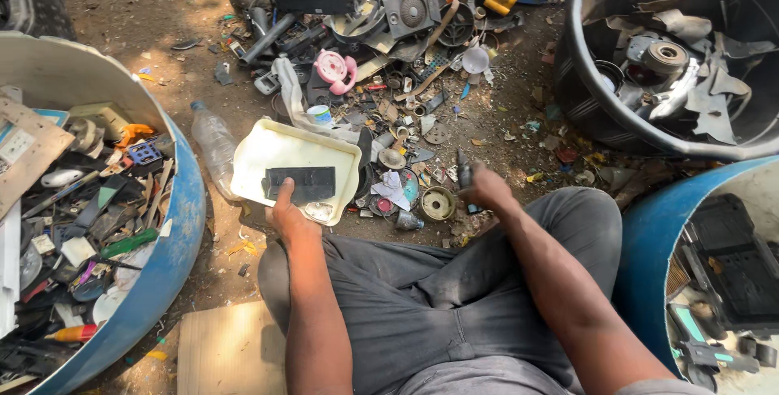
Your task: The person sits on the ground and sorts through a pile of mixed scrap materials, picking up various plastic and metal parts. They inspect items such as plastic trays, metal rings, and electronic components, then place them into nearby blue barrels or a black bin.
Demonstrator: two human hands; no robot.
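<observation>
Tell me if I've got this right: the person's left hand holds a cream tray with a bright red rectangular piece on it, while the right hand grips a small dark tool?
Not quite. In the head view the rectangular piece on the cream tray is black, not bright red. The rest holds: the left hand has its grip on the tray's near edge, and the right hand grips a small dark tool.

Bright outdoor daylight, dappled shade across the dirt, sunlit glare top left, right hand motion-blurred, edges slightly bowed
</observation>
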